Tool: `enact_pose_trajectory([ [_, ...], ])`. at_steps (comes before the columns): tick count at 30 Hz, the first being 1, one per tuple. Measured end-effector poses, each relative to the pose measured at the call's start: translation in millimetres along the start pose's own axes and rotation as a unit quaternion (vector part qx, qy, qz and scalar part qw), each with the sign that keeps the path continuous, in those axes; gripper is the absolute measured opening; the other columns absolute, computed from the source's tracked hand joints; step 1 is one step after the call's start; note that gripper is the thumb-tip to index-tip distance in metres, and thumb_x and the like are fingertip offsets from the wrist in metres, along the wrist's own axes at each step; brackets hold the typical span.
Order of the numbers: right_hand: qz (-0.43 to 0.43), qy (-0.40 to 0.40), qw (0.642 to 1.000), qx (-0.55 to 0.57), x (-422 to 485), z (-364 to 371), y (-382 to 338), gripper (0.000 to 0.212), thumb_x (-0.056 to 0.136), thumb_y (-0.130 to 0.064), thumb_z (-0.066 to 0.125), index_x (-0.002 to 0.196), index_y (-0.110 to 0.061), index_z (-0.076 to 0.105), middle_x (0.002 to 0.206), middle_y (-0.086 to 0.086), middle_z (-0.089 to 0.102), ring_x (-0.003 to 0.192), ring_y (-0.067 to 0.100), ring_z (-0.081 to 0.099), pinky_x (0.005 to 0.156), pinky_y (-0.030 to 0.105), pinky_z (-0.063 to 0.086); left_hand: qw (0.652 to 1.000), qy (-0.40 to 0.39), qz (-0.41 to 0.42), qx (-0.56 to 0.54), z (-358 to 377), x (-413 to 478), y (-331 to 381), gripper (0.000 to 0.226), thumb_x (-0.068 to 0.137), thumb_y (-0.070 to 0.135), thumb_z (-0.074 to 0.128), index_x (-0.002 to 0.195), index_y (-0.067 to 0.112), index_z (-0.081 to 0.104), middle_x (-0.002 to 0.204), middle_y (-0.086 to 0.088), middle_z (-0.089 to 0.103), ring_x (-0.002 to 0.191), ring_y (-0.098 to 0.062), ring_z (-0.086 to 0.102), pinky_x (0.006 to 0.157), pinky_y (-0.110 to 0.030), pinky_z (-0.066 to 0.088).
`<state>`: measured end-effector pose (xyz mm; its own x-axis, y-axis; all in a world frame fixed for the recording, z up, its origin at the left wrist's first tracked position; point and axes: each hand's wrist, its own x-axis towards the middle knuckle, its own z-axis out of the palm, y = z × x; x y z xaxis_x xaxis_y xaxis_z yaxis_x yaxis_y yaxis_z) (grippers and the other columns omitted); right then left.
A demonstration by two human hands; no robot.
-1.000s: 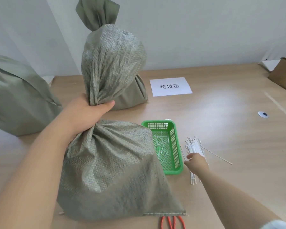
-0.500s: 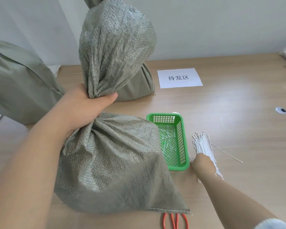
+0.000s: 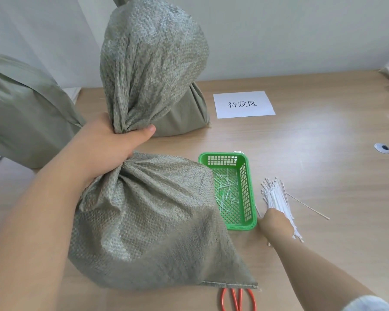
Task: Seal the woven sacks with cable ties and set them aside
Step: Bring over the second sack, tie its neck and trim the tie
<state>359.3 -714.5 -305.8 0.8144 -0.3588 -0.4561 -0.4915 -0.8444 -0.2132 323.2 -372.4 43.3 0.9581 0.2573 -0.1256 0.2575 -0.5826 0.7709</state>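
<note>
Head view: left hand (image 3: 108, 149) is clamped round the twisted neck of the woven sack (image 3: 148, 221), thumb across the front, with the loose top of the sack standing up above the fist. The sack body sits on the bench (image 3: 323, 153) just left of the green basket (image 3: 245, 187), its side touching the basket's left rim. Right hand (image 3: 275, 223) is just right of the basket's near corner, lying on the near end of the bundle of white cable ties (image 3: 276, 196). Only the back of that hand shows, so I cannot tell if the fingers have closed on a tie. One thin stick (image 3: 308, 206) lies on its own right of the bundle. Cut tie offcuts (image 3: 226, 194) are inside the basket. Red-handled scissors (image 3: 238, 299) are nearer than the basket, blades under the sack's bottom hem. Beyond the basket: a paper label (image 3: 243, 104), and a second sack (image 3: 184, 115) behind the held one. A third sack (image 3: 25, 113) is far left of the basket.
</note>
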Motion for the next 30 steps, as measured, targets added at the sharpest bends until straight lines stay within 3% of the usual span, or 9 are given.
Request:
enact_pose_trajectory([
  [4,0.002,0.017,1.000,0.010,-4,-6,-3,0.020,0.083,-0.035,0.059,0.080,-0.015,0.056,0.083,0.005,0.064,0.079,0.030,0.066,0.069,0.030,0.053,1.000,0.000,0.002,-0.004,-1,4,-3,0.018,0.087,0.052,0.072,0.076,0.039,0.070,0.056,0.017,0.061,0.066,-0.016,0.058,0.083,-0.041,0.053],
  [7,0.006,0.025,0.999,0.040,-4,-10,-5,0.010,0.075,-0.023,0.058,0.073,-0.014,0.055,0.079,0.007,0.062,0.072,0.030,0.060,0.066,0.030,0.049,1.000,-0.003,0.008,-0.001,-1,7,-5,0.024,0.088,0.051,0.071,0.072,0.034,0.065,0.045,0.021,0.054,0.061,-0.015,0.054,0.075,-0.036,0.047],
  [10,0.000,0.035,0.997,0.063,-3,-12,-2,0.009,0.078,-0.017,0.058,0.085,-0.015,0.062,0.088,0.007,0.065,0.083,0.032,0.062,0.069,0.031,0.050,1.000,-0.003,0.020,-0.002,-1,8,-7,0.021,0.088,0.049,0.071,0.075,0.034,0.067,0.048,0.019,0.056,0.066,-0.016,0.056,0.077,-0.035,0.048],
  [14,-0.018,0.050,0.996,0.069,-8,-17,2,0.023,0.081,-0.016,0.056,0.100,-0.020,0.068,0.104,0.009,0.069,0.098,0.034,0.062,0.076,0.033,0.048,0.999,-0.022,0.041,0.003,0,8,-7,0.036,0.090,0.046,0.070,0.056,0.055,0.063,0.043,0.022,0.053,0.063,-0.013,0.051,0.073,-0.034,0.043],
  [15,-0.021,0.057,0.995,0.074,-10,-20,2,0.023,0.082,-0.016,0.056,0.100,-0.021,0.070,0.103,0.009,0.070,0.098,0.034,0.062,0.077,0.033,0.050,0.999,-0.018,0.044,0.000,-1,8,-7,0.031,0.090,0.046,0.070,0.061,0.056,0.066,0.044,0.024,0.053,0.065,-0.013,0.050,0.075,-0.034,0.043],
  [17,-0.030,0.071,0.993,0.091,-16,-29,2,0.020,0.084,-0.018,0.057,0.098,-0.021,0.071,0.099,0.008,0.071,0.094,0.032,0.062,0.075,0.033,0.049,0.999,-0.014,0.045,-0.008,-2,7,-8,0.011,0.089,0.046,0.071,0.080,0.039,0.071,0.052,0.021,0.057,0.069,-0.014,0.053,0.079,-0.036,0.046],
  [21,-0.051,0.108,0.979,0.168,-31,-54,-5,0.019,0.086,-0.018,0.062,0.099,-0.019,0.075,0.095,0.003,0.075,0.085,0.024,0.060,0.071,0.029,0.044,0.999,-0.022,0.037,-0.011,-5,4,-11,0.023,0.089,0.031,0.068,0.078,0.016,0.055,0.077,-0.004,0.054,0.078,-0.022,0.056,0.077,-0.037,0.045],
  [27,-0.118,0.158,0.934,0.298,-69,-112,-42,0.012,0.088,-0.017,0.064,0.086,-0.018,0.076,0.078,0.001,0.074,0.077,0.026,0.070,0.075,0.034,0.053,0.996,-0.043,0.048,-0.069,-12,-8,-9,0.032,0.092,0.019,0.064,0.064,0.020,0.047,0.064,0.001,0.049,0.066,-0.016,0.047,0.063,-0.030,0.035],
  [30,-0.147,0.147,0.906,0.370,-93,-144,-67,0.011,0.091,-0.014,0.064,0.087,-0.015,0.074,0.074,0.002,0.070,0.056,0.024,0.066,0.058,0.031,0.051,0.994,-0.070,0.037,-0.077,-18,-9,-11,0.035,0.081,0.034,0.068,0.052,0.023,0.051,0.062,0.002,0.052,0.068,-0.020,0.050,0.066,-0.032,0.036],
])
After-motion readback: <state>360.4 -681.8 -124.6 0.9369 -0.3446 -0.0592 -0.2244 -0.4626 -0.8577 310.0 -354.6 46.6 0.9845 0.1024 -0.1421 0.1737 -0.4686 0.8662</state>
